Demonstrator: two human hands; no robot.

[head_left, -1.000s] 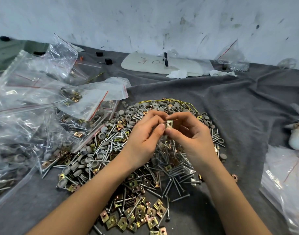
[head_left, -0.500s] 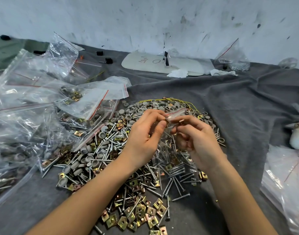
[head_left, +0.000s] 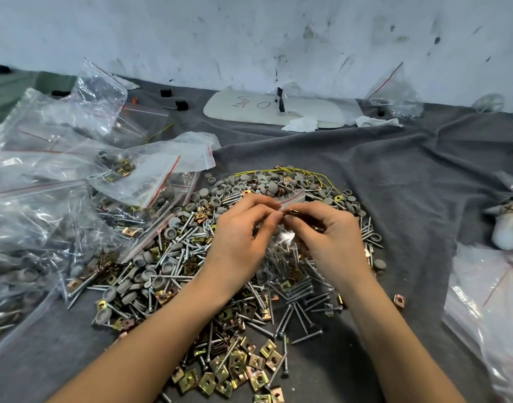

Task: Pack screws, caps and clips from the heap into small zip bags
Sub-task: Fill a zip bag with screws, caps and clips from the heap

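packing partway | filled bags (head_left: pixel 46 199) at 9 o'clock | heap (head_left: pixel 191 257) large, unpacked | left fingers (head_left: pixel 267 221) pinching bag (head_left: pixel 283 239) mouth | right fingers (head_left: pixel 306 209) pinching clip (head_left: pixel 293 212) there

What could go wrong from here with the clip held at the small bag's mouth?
1. The right hand pinches the clip at the mouth of the bag, which the left hand pinches. The clip may miss and drop into the heap below.
2. The limp bag hangs right over the heap. I cannot tell whether the screws seen through it are inside or behind, but sharp tips could snag the thin plastic.
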